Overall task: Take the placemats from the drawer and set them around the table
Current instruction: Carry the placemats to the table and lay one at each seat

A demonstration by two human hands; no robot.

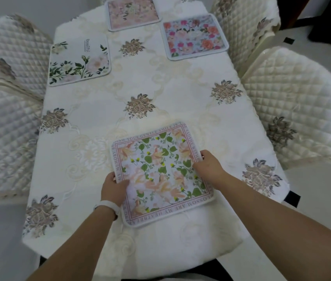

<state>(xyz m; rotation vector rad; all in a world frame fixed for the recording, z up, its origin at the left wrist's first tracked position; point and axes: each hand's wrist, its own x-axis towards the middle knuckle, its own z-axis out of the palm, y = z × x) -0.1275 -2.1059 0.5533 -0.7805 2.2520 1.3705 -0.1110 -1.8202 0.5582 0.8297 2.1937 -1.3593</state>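
A square placemat (160, 171) with peach flowers, green leaves and a lettered border lies flat on the near end of the table, slightly rotated. My left hand (114, 186) grips its left edge, thumb on top. My right hand (208, 166) holds its right edge. Three more placemats lie farther off: a white one with green stems (78, 62) at the left, a pale pink one (133, 12) at the far end, and a bright rose-patterned one (195, 36) at the right.
A cream embroidered tablecloth (140, 94) covers the table. Quilted covered chairs stand on both sides, two at the left (10, 57) and two at the right (294, 110). A white band is on my left wrist.
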